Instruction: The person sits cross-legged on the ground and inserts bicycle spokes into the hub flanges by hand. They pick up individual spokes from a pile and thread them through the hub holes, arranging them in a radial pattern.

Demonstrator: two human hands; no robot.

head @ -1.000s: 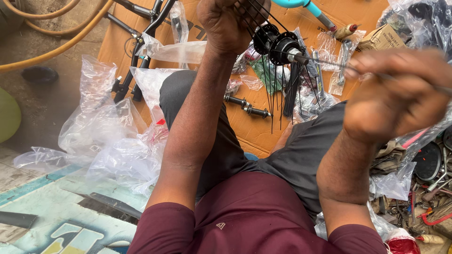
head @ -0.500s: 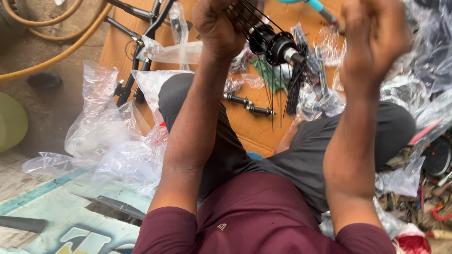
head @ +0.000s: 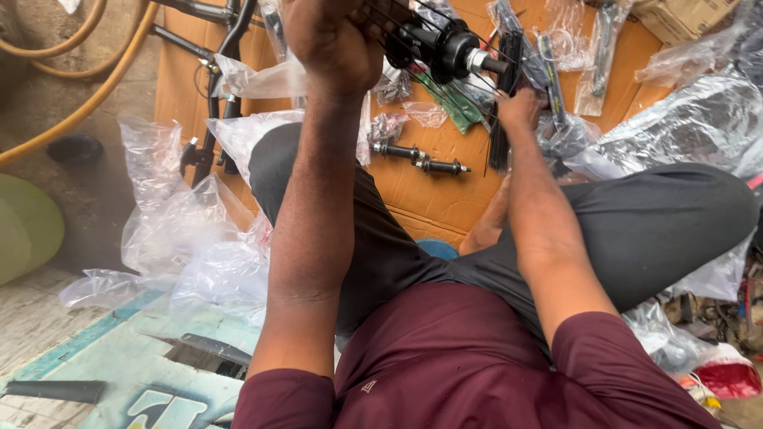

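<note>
I sit cross-legged over a sheet of brown cardboard (head: 413, 191). My left hand (head: 334, 40) is raised at the top of the view, gripping a black bicycle wheel hub (head: 441, 44) with several thin black spokes fanning out of it. My right hand (head: 520, 107) reaches down to a bundle of loose black spokes (head: 501, 135) standing on the cardboard; its fingers are hidden behind the wrist. A black axle (head: 417, 159) lies on the cardboard below the hub.
Crumpled clear plastic bags (head: 191, 230) lie at my left knee, more bags and silver foil wrap (head: 683, 127) at the right. A black bicycle frame (head: 218, 103) and a yellow hose (head: 87, 95) lie at the upper left. A green packet (head: 453, 111) lies near the spokes.
My right hand has dropped from high beside the hub down to the spoke bundle on the cardboard. My left hand still holds the hub up.
</note>
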